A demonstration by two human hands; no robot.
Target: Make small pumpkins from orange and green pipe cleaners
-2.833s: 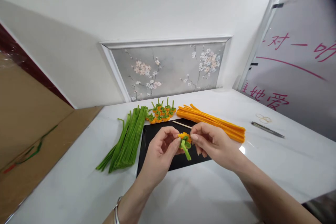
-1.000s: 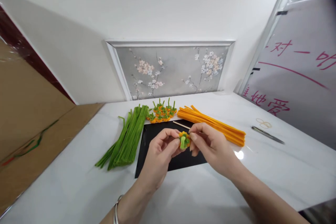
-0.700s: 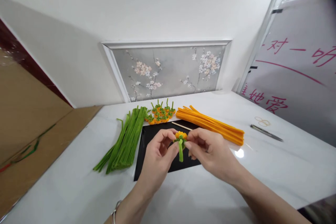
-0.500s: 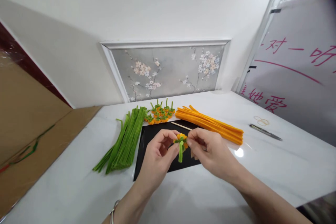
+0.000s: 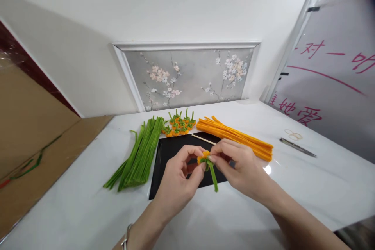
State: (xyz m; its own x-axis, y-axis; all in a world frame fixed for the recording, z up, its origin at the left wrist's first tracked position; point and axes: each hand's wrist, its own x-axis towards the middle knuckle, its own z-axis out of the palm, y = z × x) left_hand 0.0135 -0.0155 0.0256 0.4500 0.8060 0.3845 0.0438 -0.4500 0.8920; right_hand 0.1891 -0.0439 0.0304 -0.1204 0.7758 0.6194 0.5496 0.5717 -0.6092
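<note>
Between my two hands is a small orange pipe-cleaner pumpkin point(image 5: 206, 154) with green leaves and a green stem point(image 5: 214, 179) that hangs down toward me. My left hand point(image 5: 183, 172) pinches its left side with thumb and fingertips. The thumb and forefinger of my right hand point(image 5: 237, 166) close on its right side, by the green part. Beneath the hands lies a black mat point(image 5: 168, 156), partly covered by them. A thin pale stick point(image 5: 204, 139) rests on the mat, its right end hidden behind my right hand.
A bundle of green pipe cleaners point(image 5: 142, 156) lies left of the mat, an orange bundle point(image 5: 234, 136) at the right. Several finished pumpkins point(image 5: 178, 125) stand behind the mat. Tweezers point(image 5: 298, 147) and rubber bands point(image 5: 293, 134) lie far right. Cardboard point(image 5: 58, 164) borders the left.
The pumpkin has tilted in my fingers, and its green stem now slants down to the right and shows longer. My right fingertips have come in over the green part.
</note>
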